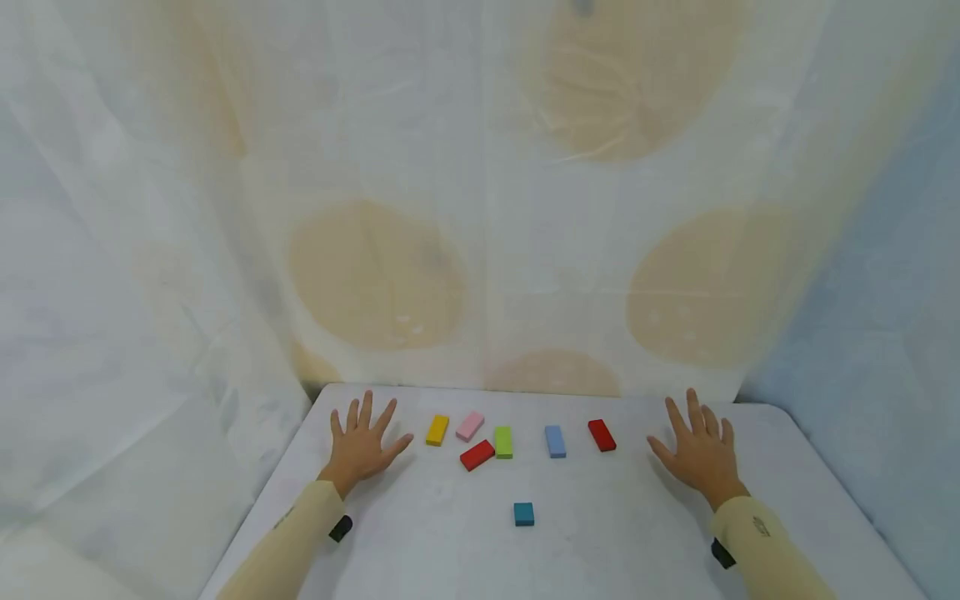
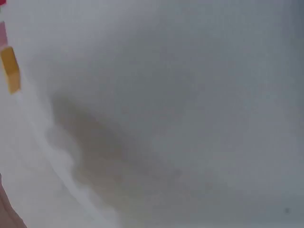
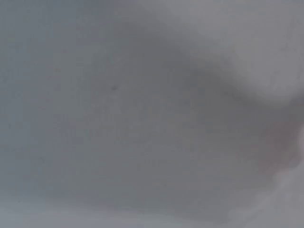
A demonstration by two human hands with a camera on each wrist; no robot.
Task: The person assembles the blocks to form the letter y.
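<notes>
My left hand lies flat on the white worktop, palm down, fingers spread and straight; its grip is fully open and has hold of nothing. My right hand lies the same way at the other end, fingers fanned, its grip wide open and holding nothing too.

Between my hands I count seven small flat rectangular blocks, none touched by either hand. Nearest my left hand is one yellow block, just beside my thumb but apart from it; the left wrist view catches it at its edge. Next come one pink block, then one red block lying tilted with its end against or just short of one green block. Further right sit one light blue block and a second red block, the one nearest my right hand. One teal block lies alone, closer to me than the row.

The right wrist view is blurred grey.
</notes>
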